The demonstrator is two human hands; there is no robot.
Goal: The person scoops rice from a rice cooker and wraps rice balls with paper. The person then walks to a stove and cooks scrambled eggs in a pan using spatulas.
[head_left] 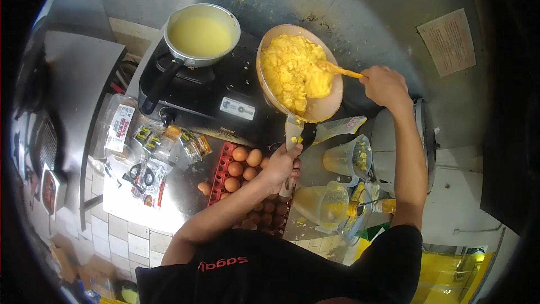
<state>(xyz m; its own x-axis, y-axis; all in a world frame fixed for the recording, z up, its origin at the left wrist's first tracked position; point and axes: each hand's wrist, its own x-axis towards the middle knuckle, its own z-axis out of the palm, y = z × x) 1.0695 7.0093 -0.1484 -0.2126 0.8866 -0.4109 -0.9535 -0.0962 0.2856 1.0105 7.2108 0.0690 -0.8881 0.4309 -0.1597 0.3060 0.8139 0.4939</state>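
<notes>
Grey metal wall (365, 22) rises in front of you, speckled with yellow bits behind the cooker. Below it stands your black two-burner stove (197, 98), a white label on its front part. At your right, partly hidden by your forearm, is a big grey pot (388, 141).

Your pan (326, 107) is at the right end of the stove, tilted, its handle pointing back toward you; whether its base touches the burner is hidden. Thick yellow egg mixture (292, 73) lies in it in soft lumps, leaving some pale lining bare along the right side. Nearer your body, the red egg tray (216, 174) holds rows of brown eggs, partly covered by your left arm. On the left burner sits the saucepan (205, 61), with pale yellow liquid inside and its black handle angled toward your left. Two clear jugs (340, 157), smeared with yellow, stand to the right of the tray.

Your left hand (284, 169) is wrapped firmly around the pan's handle. Your right hand (385, 86) is closed on the end of a yellow-coated spatula (340, 71), whose tip reaches into the egg. Black-handled scissors (140, 175) lie on the left among packets. Smallest, a loose egg (205, 188) rests just beside the tray.
</notes>
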